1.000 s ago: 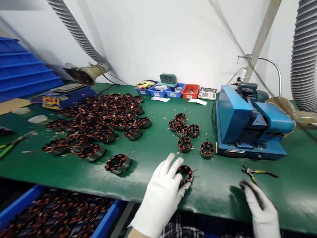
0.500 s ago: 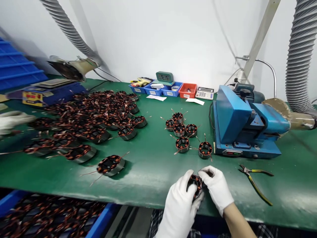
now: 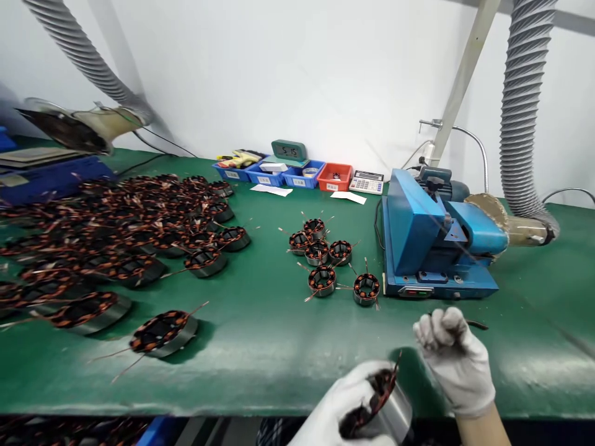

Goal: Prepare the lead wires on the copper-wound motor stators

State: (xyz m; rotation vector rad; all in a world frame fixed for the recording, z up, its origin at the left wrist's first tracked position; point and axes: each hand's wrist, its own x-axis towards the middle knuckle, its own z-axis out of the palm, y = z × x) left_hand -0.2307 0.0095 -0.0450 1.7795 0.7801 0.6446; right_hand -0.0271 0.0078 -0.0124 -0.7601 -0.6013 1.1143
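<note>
My left hand, in a white glove, grips a wound stator with a silver outer ring and copper coils, tilted at the bench's front edge. Its wire leads stick upward. To the right, my gloved right hand is raised apart from the stator, its fingers curled in. What they hold, if anything, is hidden. Just behind that hand shows the dark handle end of the pliers; the rest of them is covered. Several small stators, among them one stator, stand beyond my hands.
A blue motor-driven machine with a grey hose stands at right. Many larger stators crowd the left. One larger stator sits nearer the edge. At the wall are blue bins, a red bin, a clock and a calculator.
My right hand has left the stator and moved right, over the pliers. My left hand has tilted the stator and brought it lower. The view has turned right; the other gloved hand at far left is out of sight.
</note>
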